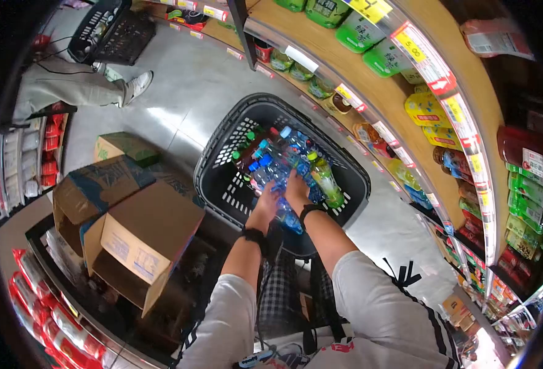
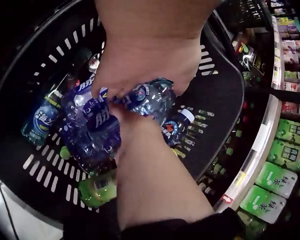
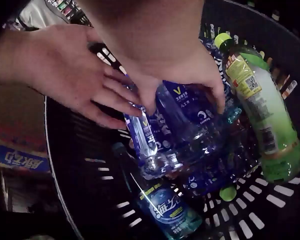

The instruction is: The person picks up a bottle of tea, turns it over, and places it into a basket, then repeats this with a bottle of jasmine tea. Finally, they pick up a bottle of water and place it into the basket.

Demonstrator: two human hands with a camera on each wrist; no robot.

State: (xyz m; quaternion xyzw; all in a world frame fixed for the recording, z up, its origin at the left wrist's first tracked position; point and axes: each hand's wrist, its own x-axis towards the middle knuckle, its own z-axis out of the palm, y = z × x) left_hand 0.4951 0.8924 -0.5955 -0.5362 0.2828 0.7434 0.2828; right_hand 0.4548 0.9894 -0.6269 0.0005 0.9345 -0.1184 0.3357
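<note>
A black shopping basket (image 1: 213,147) on the floor holds several bottles, mostly clear blue water bottles (image 1: 277,163). My right hand (image 3: 165,70) reaches in from above, thumb and fingers spread round a blue bottle (image 3: 185,125) on top of the pile. My left hand (image 3: 80,75) lies beside it with fairly straight fingers touching a neighbouring blue bottle (image 3: 142,135). In the left wrist view my left hand (image 2: 145,65) covers the blue bottles (image 2: 150,97). A green tea bottle (image 3: 260,115) lies at the right of the pile. A teal-labelled bottle (image 3: 170,212) lies lower in the basket.
Store shelves (image 1: 419,111) with drinks and yellow price tags curve along the right. Open cardboard boxes (image 1: 136,240) stand to my left, a green box (image 1: 124,146) behind them. Farther off are another person's leg (image 1: 81,86) and a second black basket (image 1: 108,31).
</note>
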